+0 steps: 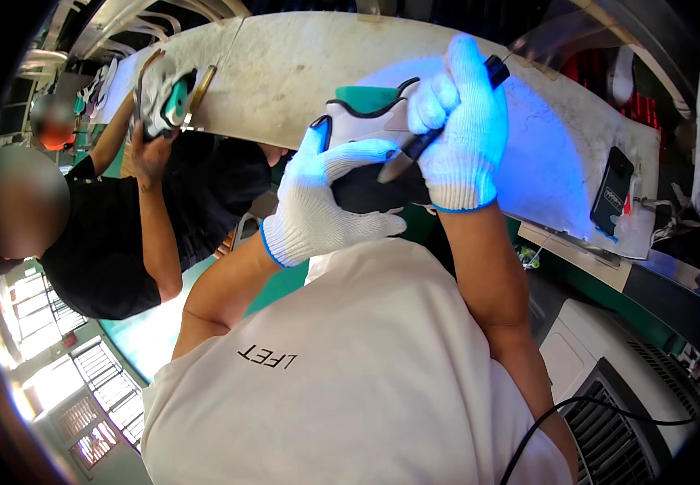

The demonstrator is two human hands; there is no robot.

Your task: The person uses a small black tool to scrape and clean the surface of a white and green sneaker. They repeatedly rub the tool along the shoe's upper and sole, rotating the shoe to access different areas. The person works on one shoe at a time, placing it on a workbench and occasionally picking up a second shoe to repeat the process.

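Observation:
Both of my hands wear white knit gloves with blue cuffs. My left hand (317, 198) is closed on a shoe (363, 126), grey-white with black trim and a teal inside, held tilted over the table's near edge. My right hand (467, 129) is closed in a fist around a dark stick-like tool (424, 144). The tool's black butt sticks out above the fist, and a paler, blunt tip (396, 168) points down to the shoe's side, near my left fingers. Whether that tip touches the shoe I cannot tell. Blue light falls on both gloves.
The pale, worn table (285, 73) curves across the far side. A dark phone (612, 192) lies at its right end, beside dark cloth (689, 234). A co-worker at left holds another shoe (160, 101). A white slatted machine (608, 380) and a black cable (564, 404) are at lower right.

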